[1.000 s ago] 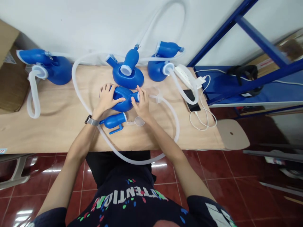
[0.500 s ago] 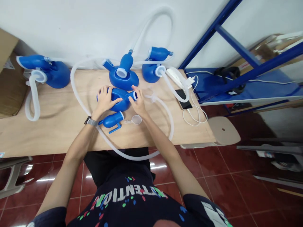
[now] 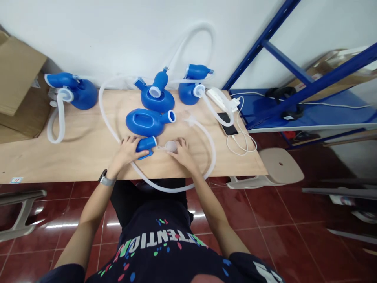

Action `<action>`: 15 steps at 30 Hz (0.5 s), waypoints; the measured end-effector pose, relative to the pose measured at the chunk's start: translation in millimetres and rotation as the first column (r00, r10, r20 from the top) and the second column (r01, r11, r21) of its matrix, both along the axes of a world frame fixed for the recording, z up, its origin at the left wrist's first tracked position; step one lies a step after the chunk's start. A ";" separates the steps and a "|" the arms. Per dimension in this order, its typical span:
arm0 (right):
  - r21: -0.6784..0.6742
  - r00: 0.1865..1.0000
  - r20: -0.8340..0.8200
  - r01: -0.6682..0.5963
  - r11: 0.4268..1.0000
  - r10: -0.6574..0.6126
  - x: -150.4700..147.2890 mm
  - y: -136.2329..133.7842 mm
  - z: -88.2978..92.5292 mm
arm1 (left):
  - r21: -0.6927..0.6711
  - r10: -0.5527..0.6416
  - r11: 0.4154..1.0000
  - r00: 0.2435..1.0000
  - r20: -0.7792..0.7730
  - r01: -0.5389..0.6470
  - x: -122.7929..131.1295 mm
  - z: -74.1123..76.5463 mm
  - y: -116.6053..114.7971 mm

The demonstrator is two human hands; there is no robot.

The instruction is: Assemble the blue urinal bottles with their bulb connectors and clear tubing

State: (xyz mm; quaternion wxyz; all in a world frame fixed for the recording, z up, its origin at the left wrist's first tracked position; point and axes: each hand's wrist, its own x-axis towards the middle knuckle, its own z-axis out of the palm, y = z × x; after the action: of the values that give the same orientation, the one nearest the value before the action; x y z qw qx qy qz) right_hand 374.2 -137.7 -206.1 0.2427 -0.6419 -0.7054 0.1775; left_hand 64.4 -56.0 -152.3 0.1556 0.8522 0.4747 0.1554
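My left hand (image 3: 127,151) is closed around a small blue funnel-shaped piece (image 3: 147,143) with a white rim, which lies on its side. A thin blue handle (image 3: 145,154) shows below that piece. My right hand (image 3: 183,152) grips the edge of a round translucent cap (image 3: 171,146) with a small tab, lying on the table. Just beyond both hands a large blue plastic urinal bottle (image 3: 150,126) lies untouched, its white-rimmed neck pointing right. A long translucent hose (image 3: 210,137) loops around my hands and over the table's front edge.
Three similar blue bottles with hoses stand along the wall: left (image 3: 85,94), middle (image 3: 157,101), right (image 3: 187,94). A phone (image 3: 228,125) and power strip (image 3: 218,98) lie at the right. Cardboard box (image 3: 22,78) at left; blue metal rack (image 3: 282,59) at right; stool (image 3: 279,165).
Both hands have let go of the large blue bottle and moved toward me. My left hand now holds the small blue piece, my right hand the translucent cap. The view has shifted slightly.
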 end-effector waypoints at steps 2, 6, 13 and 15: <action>-0.035 0.998 -0.044 0.033 0.999 -0.034 -1.5 -1.5 1.6 | -0.073 0.027 0.997 1.000 0.014 -0.026 -3.0 -10.3 -21.5; 0.048 0.988 -0.149 0.048 0.998 -0.040 -6.4 1.2 22.0 | -0.081 0.068 0.995 0.972 0.226 -0.051 -3.7 -4.9 -40.6; 0.249 0.917 -0.332 -0.141 0.958 0.221 -24.4 -6.7 52.0 | -0.076 0.001 0.997 0.925 0.381 0.030 7.8 30.3 -67.5; 0.285 0.829 -0.391 -0.302 0.910 0.398 -27.9 -10.9 59.9 | -0.106 0.050 0.994 0.893 0.447 -0.003 13.2 29.1 -75.5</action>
State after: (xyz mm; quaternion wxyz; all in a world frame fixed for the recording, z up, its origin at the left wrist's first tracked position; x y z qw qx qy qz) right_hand 346.3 -148.6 -146.2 0.4259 -0.4142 -0.7526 0.2839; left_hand 77.5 -131.5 -123.2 0.3024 0.7778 0.4449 0.3252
